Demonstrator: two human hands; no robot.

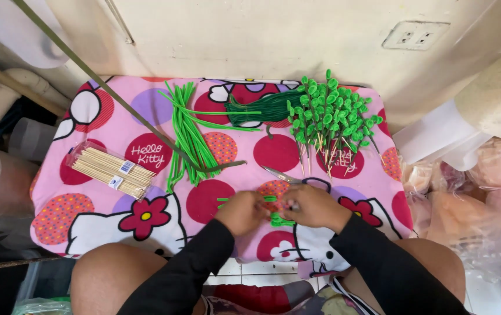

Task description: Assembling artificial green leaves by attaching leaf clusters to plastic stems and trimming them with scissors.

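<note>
- The person sits at a low table [58,227] draped in a pink cartoon-print cloth, knees showing at 6 o'clock, both arms in black sleeves.
- The left hand [242,212] and right hand [312,206] meet near the front edge of the table, almost touching each other.
- Between them lies a bright green pipe cleaner [278,220]; a short length sticks out at 9 o'clock of the left hand and a curled bit shows just below the fingers.
- Both hands have their fingers curled in and pinched on that green piece, though the fingertips themselves are blurred.
- At 12 o'clock of the right hand, just beside it, lie scissors [281,174] with the blades pointing left.
- Farther up, toward 1 o'clock, a heap of finished green leaf picks [331,114] on thin wooden sticks fans out.
- Beside it at 11 o'clock sits a dark green bundle [262,109] of stems.
- A loose sheaf of bright green stems [189,137] lies at 11 o'clock of the left hand, well apart.
- A clear packet of wooden skewers [110,170] rests at 9 o'clock, near the table's left side.
</note>
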